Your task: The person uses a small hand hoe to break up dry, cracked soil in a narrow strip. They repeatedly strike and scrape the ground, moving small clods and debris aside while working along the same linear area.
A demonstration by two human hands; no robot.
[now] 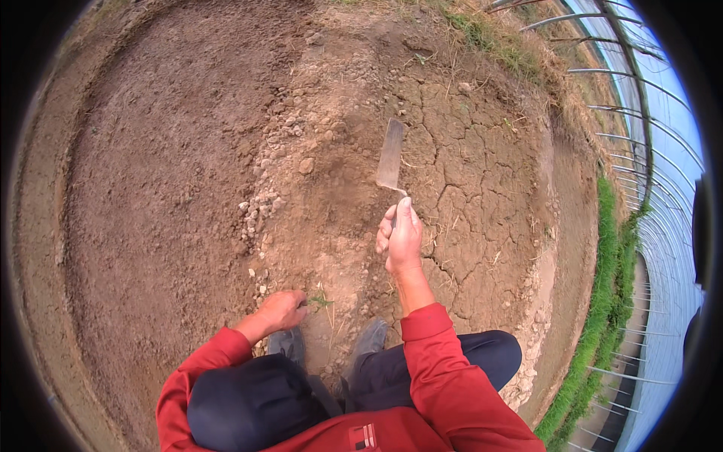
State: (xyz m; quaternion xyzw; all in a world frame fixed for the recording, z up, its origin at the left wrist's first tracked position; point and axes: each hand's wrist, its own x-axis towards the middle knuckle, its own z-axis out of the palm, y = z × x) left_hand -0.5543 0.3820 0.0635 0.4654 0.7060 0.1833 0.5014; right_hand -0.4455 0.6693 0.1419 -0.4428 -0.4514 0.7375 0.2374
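My right hand (404, 237) grips the handle of a trowel (390, 155), thumb laid along the top. Its flat, narrow, soil-dulled metal blade points away from me, over the border between loose soil and a cracked earth bed (474, 186). Low on the left, in front of my shoe, is my left hand (282, 309) with its fingers curled downward. Beside those fingertips lies a small green weed (321, 299) with dry stalks. The undersides of the left fingers are hidden, so whether they pinch anything does not show.
Pale clods (262, 209) line a low soil ridge ahead of my shoes (370, 339). Left of it spreads a dark, crumbly soil bed (164, 186). Dry grass (531, 62) grows at the upper right. A green strip (604, 271) borders the greenhouse's metal hoops and plastic film (672, 226).
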